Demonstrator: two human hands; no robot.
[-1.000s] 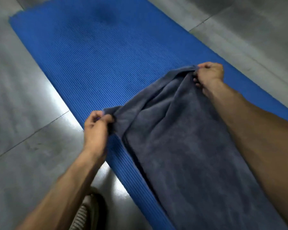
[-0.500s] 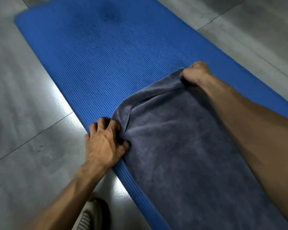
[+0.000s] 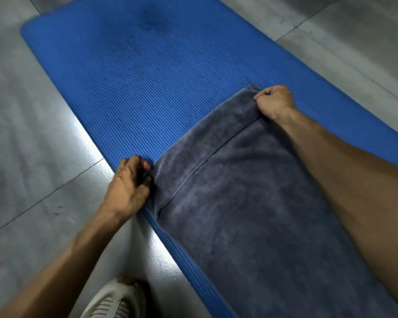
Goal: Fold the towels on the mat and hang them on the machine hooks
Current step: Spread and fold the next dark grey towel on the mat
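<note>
A dark grey towel (image 3: 251, 203) lies flat on the blue ribbed mat (image 3: 147, 88), running from the mat's middle toward the lower right. Its far end is doubled, with a band of the lower layer showing beyond a straight edge. My left hand (image 3: 129, 187) grips the towel's near left corner at the mat's left edge. My right hand (image 3: 274, 102) is curled on the far right corner and pinches it down onto the mat. My right forearm crosses over the towel's right side and hides that edge.
Grey tiled floor (image 3: 37, 157) surrounds the mat, with a bright reflection along the mat's left edge. A white shoe (image 3: 115, 299) stands on the floor at the bottom, left of the mat. The far half of the mat is bare.
The towel's lifted, sagging end has been lowered and pulled flat on the mat. Both hands moved down with its corners, and the wrinkles at the end are gone.
</note>
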